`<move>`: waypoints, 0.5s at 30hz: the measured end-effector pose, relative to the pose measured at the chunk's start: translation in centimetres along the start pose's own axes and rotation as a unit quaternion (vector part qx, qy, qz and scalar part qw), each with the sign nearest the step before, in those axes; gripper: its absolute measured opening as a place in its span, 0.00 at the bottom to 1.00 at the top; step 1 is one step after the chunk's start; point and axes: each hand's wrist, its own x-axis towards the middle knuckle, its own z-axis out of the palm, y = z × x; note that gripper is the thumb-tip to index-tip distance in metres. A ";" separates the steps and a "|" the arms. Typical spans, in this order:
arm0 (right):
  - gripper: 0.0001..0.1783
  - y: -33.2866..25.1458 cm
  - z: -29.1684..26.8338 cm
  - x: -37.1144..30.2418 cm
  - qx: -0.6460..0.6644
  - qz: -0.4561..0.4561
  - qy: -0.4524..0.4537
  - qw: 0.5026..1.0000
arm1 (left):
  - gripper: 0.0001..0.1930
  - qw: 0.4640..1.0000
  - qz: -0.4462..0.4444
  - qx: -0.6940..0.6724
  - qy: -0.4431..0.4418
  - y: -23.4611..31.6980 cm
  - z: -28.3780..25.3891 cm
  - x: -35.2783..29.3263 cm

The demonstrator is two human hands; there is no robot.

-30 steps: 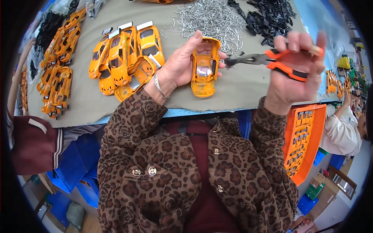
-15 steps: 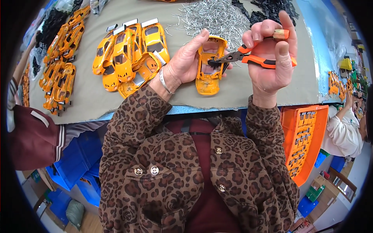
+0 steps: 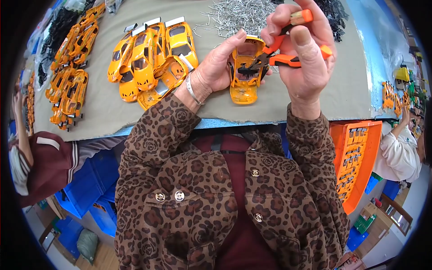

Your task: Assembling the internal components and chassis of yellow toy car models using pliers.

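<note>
My left hand (image 3: 217,67) is closed round the side of an orange toy car body (image 3: 243,93), its hollow underside turned up toward me. A small black plastic part (image 3: 247,71) lies across the inside of the shell. In my right hand (image 3: 306,67) is a pair of pliers (image 3: 284,59) with orange and black handles, the handles spread apart. The plier jaws reach into the shell beside the black part; whether they grip it I cannot tell. Left of my left hand, several finished-looking orange toy cars (image 3: 143,56) lie in a heap, one upside down.
Thin silvery wire pieces (image 3: 238,18) are piled at the far middle, with black parts (image 3: 335,20) to their right. More orange cars (image 3: 74,90) line the left. An orange crate (image 3: 355,162) stands at the table's right front; co-workers (image 3: 400,153) sit on both sides.
My right hand and the pliers have shifted left and slightly away from me, and the jaws have swung steeper into the shell. The car body has tilted in my left hand.
</note>
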 end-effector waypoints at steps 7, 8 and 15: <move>0.32 5.0 0.1 5.0 0.279 -0.272 -0.310 0.867 | 0.31 1.000 0.021 0.000 -0.021 -0.4 -0.5 0.1; 0.31 4.1 -0.4 3.7 0.203 -0.170 -0.208 0.942 | 0.29 0.999 0.018 -0.010 -0.034 -0.4 -0.9 0.0; 0.26 6.6 -2.4 3.6 0.336 -0.112 -0.175 0.919 | 0.28 0.997 0.015 -0.069 -0.039 -0.5 -1.1 0.2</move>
